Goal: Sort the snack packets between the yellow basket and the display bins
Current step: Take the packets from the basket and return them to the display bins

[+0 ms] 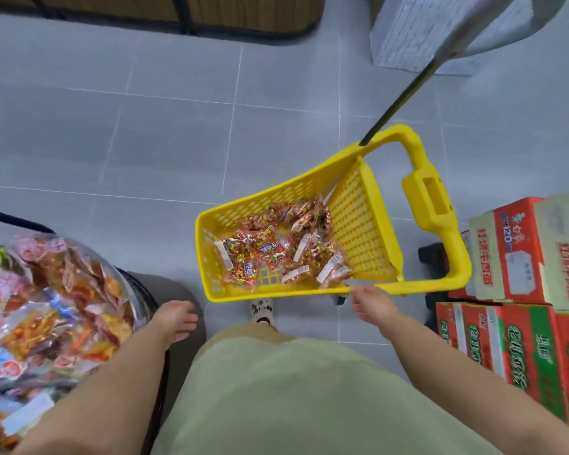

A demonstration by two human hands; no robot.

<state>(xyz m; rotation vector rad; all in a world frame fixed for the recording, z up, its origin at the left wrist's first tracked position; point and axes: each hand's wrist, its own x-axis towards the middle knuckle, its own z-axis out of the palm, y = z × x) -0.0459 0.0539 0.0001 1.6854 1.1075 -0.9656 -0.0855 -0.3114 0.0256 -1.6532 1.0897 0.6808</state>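
Note:
A yellow basket (368, 205) on wheels stands on the grey floor in front of me, with several shiny orange-red snack packets (283, 244) piled in its bottom. My right hand (375, 305) is at the basket's near rim, fingers loosely extended and touching or just short of the edge; it holds nothing. My left hand (174, 320) hangs relaxed and empty to the left of the basket, beside a round display bin (138, 290) heaped with mixed snack packets (46, 310).
Red, green and white cardboard boxes (523, 290) are stacked at the right, close to the basket's handle (431, 198). A dark pole (401, 100) slants down to the basket's far corner. A shelf base (184, 18) runs along the top. Grey tiled floor lies between.

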